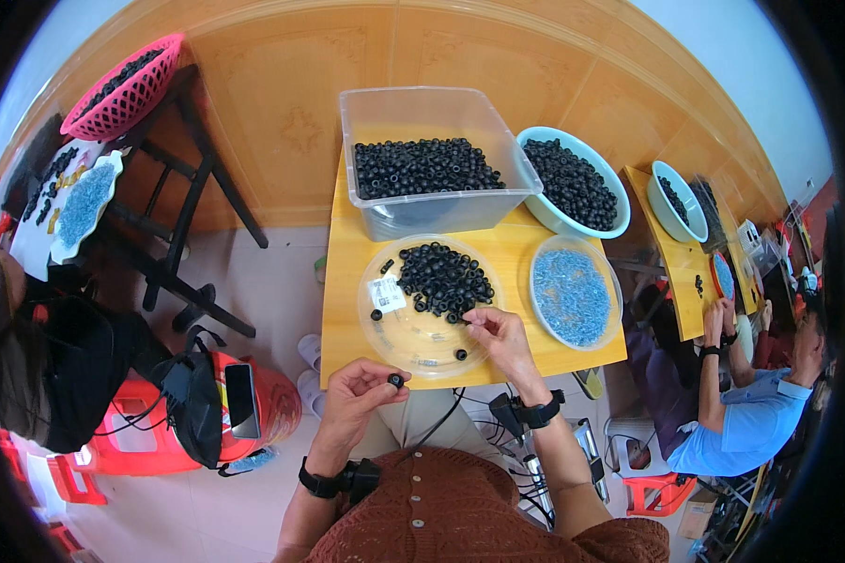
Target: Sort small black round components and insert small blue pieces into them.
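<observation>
Pinching a black ring [396, 381], left hand [356, 390] low; right hand [506, 342] beside black pile [441, 276], grip unclear.

Right hand [505, 341]: grip too small to tell.

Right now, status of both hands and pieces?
Left hand: grip on small black cylindrical piece. Right hand: over clear round plastic tray, grip unclear. Loose black piece between hands.

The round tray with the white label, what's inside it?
A heap of black parts, plus a few loose ones; the label shows beside them. Whatever lies under the heap is covered, and the right hand hides a bit of the tray.
</observation>
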`<state>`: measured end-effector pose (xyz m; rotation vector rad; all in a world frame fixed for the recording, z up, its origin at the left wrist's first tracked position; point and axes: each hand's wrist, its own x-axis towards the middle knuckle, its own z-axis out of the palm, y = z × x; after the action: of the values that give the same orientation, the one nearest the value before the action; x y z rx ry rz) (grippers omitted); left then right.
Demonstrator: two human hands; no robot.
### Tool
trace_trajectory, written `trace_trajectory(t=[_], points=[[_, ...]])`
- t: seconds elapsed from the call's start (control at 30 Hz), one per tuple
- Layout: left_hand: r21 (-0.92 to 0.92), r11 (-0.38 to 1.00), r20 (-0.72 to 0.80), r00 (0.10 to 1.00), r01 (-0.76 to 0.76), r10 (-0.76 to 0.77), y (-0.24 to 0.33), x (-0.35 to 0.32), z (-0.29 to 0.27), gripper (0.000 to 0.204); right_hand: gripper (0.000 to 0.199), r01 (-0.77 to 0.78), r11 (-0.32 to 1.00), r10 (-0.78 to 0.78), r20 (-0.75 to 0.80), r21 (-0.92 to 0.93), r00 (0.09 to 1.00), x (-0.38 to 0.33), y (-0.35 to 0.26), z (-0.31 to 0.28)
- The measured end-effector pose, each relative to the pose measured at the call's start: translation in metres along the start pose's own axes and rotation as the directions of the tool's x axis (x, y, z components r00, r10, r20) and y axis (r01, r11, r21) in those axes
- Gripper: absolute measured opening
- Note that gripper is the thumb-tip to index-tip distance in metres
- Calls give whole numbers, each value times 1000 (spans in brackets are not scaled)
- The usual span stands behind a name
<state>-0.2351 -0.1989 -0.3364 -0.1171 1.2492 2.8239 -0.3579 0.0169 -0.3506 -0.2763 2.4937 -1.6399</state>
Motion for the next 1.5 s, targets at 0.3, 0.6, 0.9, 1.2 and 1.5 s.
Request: trace_trajectory(t=[0.3,0.6,0.9,1.2,1.5], points=[[11,1000,20,1000,19,-19,1,1,3,15,18,-252,739,38,335,625,941,-14,-28,-1],[23,1000,7,1000,17,-17,3,0,3,14,19,-363,555,47,408,749,912,-16,-36,3],[32,999,6,1000,24,-25,5,2,7,14,15,-336,609,24,407,718,913,-20,-36,9],[50,999,14,1000,20,-20,3,3,6,15,19,-425,661,129,464,619,876,-28,-56,11],[31,999,38,999,7,-9,3,5,8,15,17,8,944,-125,335,331,934,-44,-89,25]])
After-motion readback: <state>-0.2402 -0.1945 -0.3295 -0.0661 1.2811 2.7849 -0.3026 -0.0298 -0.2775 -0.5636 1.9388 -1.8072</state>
